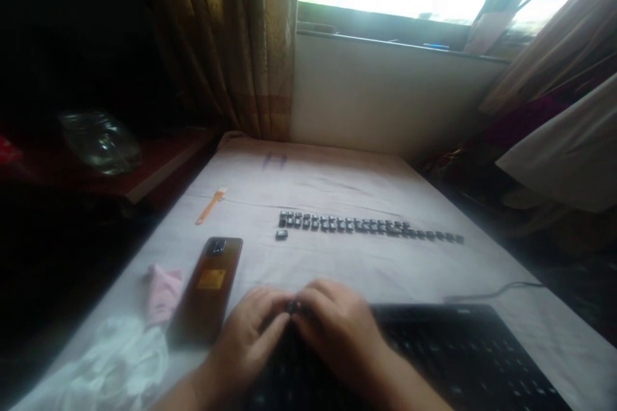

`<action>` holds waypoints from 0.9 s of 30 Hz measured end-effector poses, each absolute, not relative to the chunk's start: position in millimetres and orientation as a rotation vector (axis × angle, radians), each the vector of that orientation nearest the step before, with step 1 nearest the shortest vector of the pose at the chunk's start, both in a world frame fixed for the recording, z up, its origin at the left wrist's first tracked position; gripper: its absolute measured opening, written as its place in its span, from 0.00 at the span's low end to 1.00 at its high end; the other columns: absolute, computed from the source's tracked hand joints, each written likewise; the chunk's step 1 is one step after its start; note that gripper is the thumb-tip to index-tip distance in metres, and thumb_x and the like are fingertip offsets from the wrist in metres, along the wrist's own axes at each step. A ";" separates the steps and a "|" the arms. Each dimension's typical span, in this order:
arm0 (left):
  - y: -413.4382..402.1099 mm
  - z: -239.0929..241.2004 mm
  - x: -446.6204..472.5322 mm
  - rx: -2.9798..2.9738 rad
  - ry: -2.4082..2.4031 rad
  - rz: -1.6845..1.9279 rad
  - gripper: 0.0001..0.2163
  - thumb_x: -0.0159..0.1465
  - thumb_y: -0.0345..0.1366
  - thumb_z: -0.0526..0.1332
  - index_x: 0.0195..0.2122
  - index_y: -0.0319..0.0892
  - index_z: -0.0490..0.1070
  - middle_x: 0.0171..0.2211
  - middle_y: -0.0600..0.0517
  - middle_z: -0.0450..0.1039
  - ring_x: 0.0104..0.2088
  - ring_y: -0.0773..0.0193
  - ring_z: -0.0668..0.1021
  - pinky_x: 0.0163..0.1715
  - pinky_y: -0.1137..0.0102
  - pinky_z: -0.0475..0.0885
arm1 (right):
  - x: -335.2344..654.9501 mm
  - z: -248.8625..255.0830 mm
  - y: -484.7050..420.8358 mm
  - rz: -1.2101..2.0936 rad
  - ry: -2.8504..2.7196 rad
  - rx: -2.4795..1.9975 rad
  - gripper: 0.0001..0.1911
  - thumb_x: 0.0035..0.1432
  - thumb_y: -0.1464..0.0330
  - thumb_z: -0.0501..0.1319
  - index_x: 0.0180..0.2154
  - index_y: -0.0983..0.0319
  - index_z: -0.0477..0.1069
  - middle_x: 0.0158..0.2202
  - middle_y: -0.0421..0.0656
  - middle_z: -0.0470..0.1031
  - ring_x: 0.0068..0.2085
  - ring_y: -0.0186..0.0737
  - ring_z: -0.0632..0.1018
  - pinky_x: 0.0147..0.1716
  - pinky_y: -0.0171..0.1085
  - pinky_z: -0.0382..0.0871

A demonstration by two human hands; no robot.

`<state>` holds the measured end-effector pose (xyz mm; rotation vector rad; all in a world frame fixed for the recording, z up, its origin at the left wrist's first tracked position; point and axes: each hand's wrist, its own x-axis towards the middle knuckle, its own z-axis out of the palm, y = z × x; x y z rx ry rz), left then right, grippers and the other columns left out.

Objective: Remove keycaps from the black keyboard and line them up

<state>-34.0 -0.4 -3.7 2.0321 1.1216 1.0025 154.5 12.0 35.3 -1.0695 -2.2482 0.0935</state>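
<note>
A black keyboard (457, 347) lies at the bottom of the view, its near part blurred and partly covered by my forearms. Over its left end, my left hand (250, 327) and my right hand (337, 321) meet at the fingertips. Pinched between both hands is a small dark keycap (292, 306), blurred and mostly hidden by the fingers. Beyond the hands, several loose keycaps (349, 225) stand in long rows on the cloth. One single keycap (281, 235) sits just below the left end of the rows.
Left of my hands lies a brown phone (212, 289), back up, beside a pink cloth (164, 289) and a crumpled white plastic bag (120, 359). An orange-handled brush (211, 207) is farther back. The keyboard's cable (496, 291) runs right across the cloth-covered surface (337, 176).
</note>
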 end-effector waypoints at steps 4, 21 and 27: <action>-0.1 -10.8 -35.3 1.987 1.178 0.999 0.18 0.65 0.33 0.58 0.56 0.53 0.63 0.49 0.51 0.75 0.49 0.58 0.78 0.51 0.63 0.73 | 159.6 37.6 27.6 0.229 -2.241 -1.122 0.02 0.53 0.71 0.61 0.30 0.60 0.72 0.27 0.40 0.75 0.26 0.35 0.74 0.26 0.32 0.67; 3.1 -15.5 -37.1 1.973 1.255 0.995 0.17 0.67 0.34 0.56 0.56 0.54 0.61 0.47 0.53 0.77 0.48 0.59 0.79 0.50 0.61 0.74 | 152.4 8.5 134.0 0.372 -2.162 -1.618 0.07 0.55 0.68 0.63 0.38 0.58 0.77 0.31 0.40 0.80 0.33 0.38 0.78 0.35 0.34 0.67; 3.9 -16.1 -36.4 1.988 1.246 0.988 0.17 0.67 0.33 0.55 0.55 0.55 0.62 0.47 0.54 0.77 0.47 0.61 0.78 0.50 0.63 0.74 | 147.3 8.5 136.1 0.371 -2.200 -1.643 0.09 0.56 0.67 0.62 0.40 0.57 0.76 0.32 0.40 0.80 0.35 0.39 0.78 0.35 0.34 0.66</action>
